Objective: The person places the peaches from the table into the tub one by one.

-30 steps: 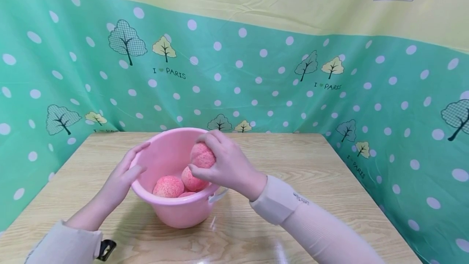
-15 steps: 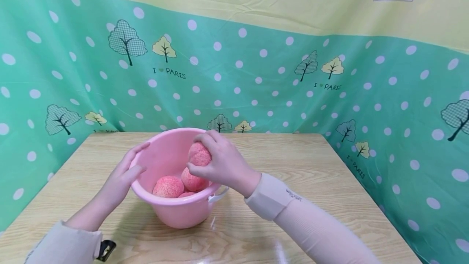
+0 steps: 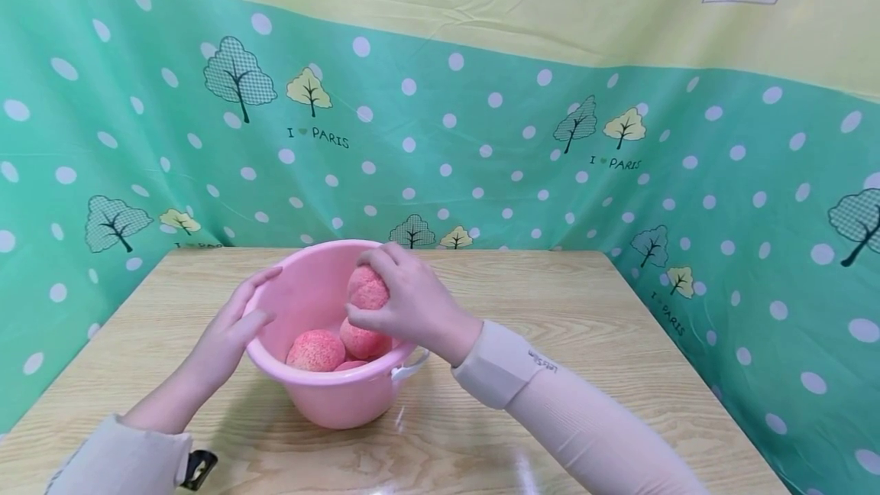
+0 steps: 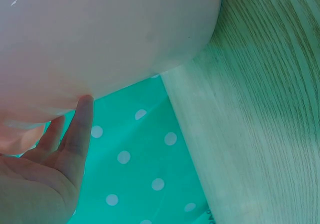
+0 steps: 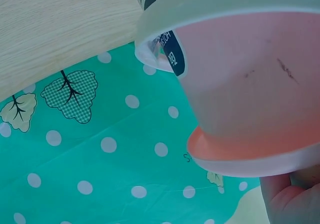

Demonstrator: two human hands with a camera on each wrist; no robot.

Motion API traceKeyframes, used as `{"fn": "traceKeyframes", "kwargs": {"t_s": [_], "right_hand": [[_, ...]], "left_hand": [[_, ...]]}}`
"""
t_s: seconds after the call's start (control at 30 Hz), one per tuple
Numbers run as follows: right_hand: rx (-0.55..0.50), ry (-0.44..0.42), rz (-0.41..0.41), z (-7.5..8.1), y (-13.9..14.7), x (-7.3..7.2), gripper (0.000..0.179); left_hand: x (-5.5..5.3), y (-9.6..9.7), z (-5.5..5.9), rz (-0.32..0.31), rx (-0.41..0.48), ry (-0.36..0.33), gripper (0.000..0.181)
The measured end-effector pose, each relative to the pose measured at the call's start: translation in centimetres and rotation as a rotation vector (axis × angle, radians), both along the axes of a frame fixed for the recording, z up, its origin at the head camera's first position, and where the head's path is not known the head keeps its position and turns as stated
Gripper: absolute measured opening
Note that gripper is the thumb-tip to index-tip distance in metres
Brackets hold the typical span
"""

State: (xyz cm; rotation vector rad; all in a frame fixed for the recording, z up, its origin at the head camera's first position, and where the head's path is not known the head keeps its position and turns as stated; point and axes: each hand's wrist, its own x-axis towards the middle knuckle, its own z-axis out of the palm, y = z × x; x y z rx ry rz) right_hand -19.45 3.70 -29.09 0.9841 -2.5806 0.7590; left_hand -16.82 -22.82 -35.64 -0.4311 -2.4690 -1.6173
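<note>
A pink plastic bucket (image 3: 344, 403) stands on the table. My left hand (image 3: 230, 331) holds its left rim, and in the left wrist view fingers (image 4: 80, 129) touch the outer wall. Above the bucket's right part, my right hand (image 3: 419, 308) grips a pink speckled peach (image 3: 367, 287) between thumb and fingers. Beneath that peach lies another peach (image 3: 363, 339) inside, with a larger-looking peach (image 3: 316, 351) to its left. Part of one more peach (image 3: 351, 364) shows low by the near wall. In the right wrist view, the rim and wall hide the held peach.
A pale handle (image 3: 410, 367) hangs at the bucket's right side. The wood-grain table (image 3: 536, 373) extends to the right and behind. A green dotted curtain (image 3: 481, 151) borders the table at the back and sides.
My right hand has moved slightly left over the bucket with the peach in its grip. The left hand, the bucket and the peaches lying in it have stayed in place.
</note>
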Motion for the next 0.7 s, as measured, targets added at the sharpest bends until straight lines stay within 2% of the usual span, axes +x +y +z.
{"fn": "traceKeyframes", "kwargs": {"t_s": [0.7], "right_hand": [[0.075,0.044,-0.014,0.1,-1.4,-0.4,0.045]], "left_hand": [[-0.1,-0.1,-0.2,-0.005,0.005,0.007,0.053]]}}
